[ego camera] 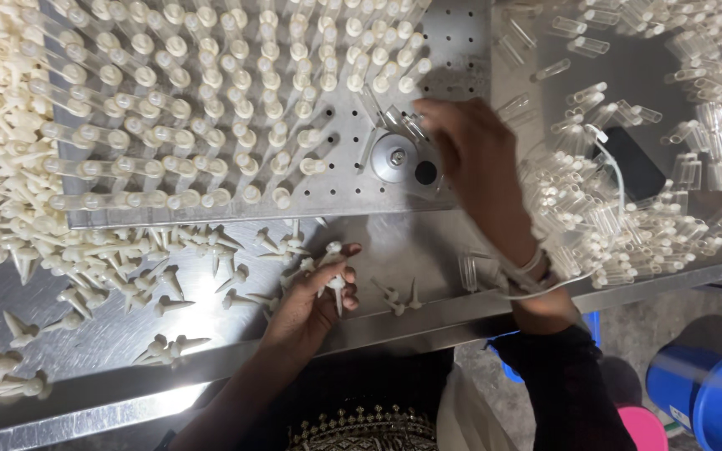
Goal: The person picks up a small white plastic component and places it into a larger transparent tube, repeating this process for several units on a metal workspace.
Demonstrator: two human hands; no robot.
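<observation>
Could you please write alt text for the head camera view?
A person's left hand holds small cream pointed plugs over a steel table, while the right hand reaches a perforated metal plate filled with capped clear tubes.

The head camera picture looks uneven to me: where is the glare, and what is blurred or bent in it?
In the head view, glare whitens the steel table by the left hand, which holds cream plugs; the right hand at the perforated plate is motion-blurred; the blue bin is smeared; clear tubes bleach out at upper right; the wide lens splays the standing tubes outward.
</observation>
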